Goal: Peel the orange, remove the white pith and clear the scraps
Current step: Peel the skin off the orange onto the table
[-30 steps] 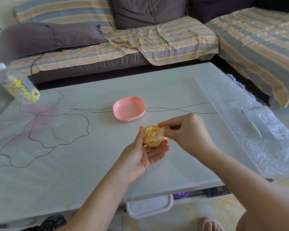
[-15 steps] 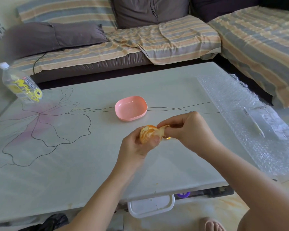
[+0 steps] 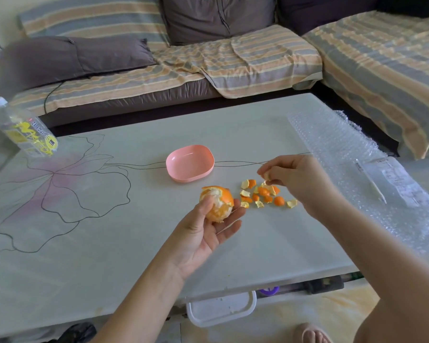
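Your left hand (image 3: 198, 240) cradles the orange (image 3: 221, 203) just above the table (image 3: 109, 256), near the centre. The thumb presses on its left side and the fingers lie fairly straight underneath. I'd call it about half peeled: pale pith faces you and a cap of skin sits on the top right.

Your right hand (image 3: 296, 181) hovers to the right over the peel scraps (image 3: 263, 195), thumb and forefinger pinching a small pale peel bit (image 3: 266, 176) (tiny, so that's my best read).

Handling, judged:
- The fruit is light and soft. Squeeze hard and the segments will likely burst, and the juice makes it slippery.
- Hold it round the middle, on the skinned part where you can, and lift the skin at its torn edge.
- Pith should come off in thin, weak strands, so pick at the loose ends.
- The scraps are light curls, so sweep them together rather than lifting them singly. The pink dish (image 3: 190, 166) just far-left of them looks a likely place for them.

Writing:
- The bottle (image 3: 26, 129) at far left has a yellow label with big letters I can't read.
- The printed slip (image 3: 396, 184) on the bubble wrap (image 3: 337, 144) at right is too small to read.
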A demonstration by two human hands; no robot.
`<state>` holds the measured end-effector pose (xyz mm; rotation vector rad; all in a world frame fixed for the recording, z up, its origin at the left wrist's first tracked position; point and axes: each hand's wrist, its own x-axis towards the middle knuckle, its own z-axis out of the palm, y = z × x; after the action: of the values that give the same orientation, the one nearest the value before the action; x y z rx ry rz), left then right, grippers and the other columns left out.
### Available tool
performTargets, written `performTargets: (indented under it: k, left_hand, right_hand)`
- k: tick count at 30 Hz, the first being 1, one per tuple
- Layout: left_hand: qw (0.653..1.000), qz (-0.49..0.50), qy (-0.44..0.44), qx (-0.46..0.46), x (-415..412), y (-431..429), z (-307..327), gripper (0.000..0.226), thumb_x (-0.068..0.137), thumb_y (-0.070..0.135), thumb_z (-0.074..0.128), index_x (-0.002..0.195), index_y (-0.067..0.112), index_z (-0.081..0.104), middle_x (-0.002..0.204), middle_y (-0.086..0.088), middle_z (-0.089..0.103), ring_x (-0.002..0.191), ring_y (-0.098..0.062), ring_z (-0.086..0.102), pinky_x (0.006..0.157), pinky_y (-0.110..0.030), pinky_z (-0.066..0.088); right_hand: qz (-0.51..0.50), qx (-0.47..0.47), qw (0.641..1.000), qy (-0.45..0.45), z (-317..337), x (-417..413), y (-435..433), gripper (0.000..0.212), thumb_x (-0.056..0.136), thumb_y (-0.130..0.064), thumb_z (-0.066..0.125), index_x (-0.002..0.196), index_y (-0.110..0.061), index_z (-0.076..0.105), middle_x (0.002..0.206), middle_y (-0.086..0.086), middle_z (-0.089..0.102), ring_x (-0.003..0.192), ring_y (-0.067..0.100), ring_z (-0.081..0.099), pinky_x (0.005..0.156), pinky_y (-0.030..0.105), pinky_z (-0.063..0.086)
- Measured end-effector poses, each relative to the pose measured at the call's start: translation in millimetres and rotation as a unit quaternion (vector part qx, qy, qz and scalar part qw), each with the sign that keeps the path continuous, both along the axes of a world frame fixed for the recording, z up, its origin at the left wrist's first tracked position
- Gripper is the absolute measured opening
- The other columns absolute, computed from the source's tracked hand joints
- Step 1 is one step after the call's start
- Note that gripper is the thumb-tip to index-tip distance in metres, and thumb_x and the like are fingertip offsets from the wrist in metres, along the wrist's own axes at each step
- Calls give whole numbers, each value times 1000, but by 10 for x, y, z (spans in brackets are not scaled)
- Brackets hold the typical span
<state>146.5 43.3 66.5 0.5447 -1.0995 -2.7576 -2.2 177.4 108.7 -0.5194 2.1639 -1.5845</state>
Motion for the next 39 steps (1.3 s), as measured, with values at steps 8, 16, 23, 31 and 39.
performTargets:
  k: [8,16,23,31,39]
  left_hand:
    - [998,37,-50,19,-26,-19,-64,89,21,33,98,99,1,68,87,-11,70,75,-19,69,64,-30,58]
    - [985,86,-2,-151,-25,-45,-102,66,36,46,94,90,12,77,99,-6,73,90,-14,69,75,-21,54]
    - [950,109,-8,-291,0,45,-101,46,53,47,84,91,22,77,97,-3,74,98,-20,66,98,-37,47]
    - [951,102,6,-292,10,107,-79,37,60,43,81,85,16,78,90,-1,74,89,-13,66,84,-25,51]
    - [939,107,13,-328,40,36,-48,49,53,56,83,87,21,77,93,0,74,95,-18,65,96,-36,49]
  right_hand:
    - [44,190,967,166,-186,-22,-102,28,91,-16,46,103,-15,71,98,-6,69,68,6,55,54,10,43]
    - [170,82,957,219,-139,433,-175,38,74,-50,56,99,-26,72,83,-9,71,80,2,65,77,32,53]
    - [181,153,901,362,-100,479,-158,23,83,-35,53,84,-15,62,69,5,56,68,21,51,57,29,36]
    - [172,136,899,380,-152,489,-187,31,80,-35,43,79,-12,64,61,3,52,63,24,49,58,37,41]
    - [176,73,942,275,-111,449,-156,20,80,-31,59,96,-28,71,73,0,64,73,16,60,68,36,51]
